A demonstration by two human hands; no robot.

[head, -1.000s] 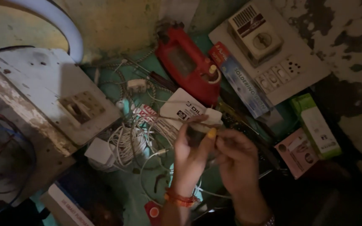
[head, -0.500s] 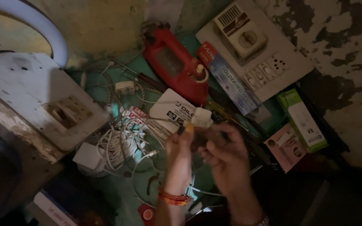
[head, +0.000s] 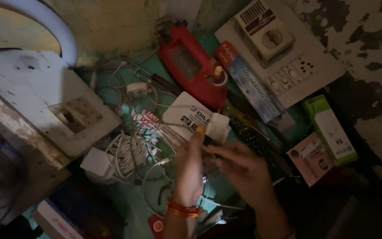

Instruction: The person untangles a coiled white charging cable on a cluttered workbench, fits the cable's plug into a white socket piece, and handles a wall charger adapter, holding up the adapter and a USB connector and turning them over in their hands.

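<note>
Centrally, a small white plug-like adapter [head: 218,127] sits at the fingertips of both hands, above a cluttered green surface [head: 129,208]. The left hand [head: 189,164], wearing red thread bracelets [head: 182,210], pinches up toward it with fingers closed; the right hand [head: 239,167] curls loosely beside it — whether it grips the adapter cannot be told. At 12 o'clock lies a red tool case [head: 191,66]; at 9 o'clock, coiled white cable [head: 127,152]; at 2 o'clock, a white switchboard [head: 284,57]. A steady two-handed pinch, held clear of the loose wires, would likely serve best.
</note>
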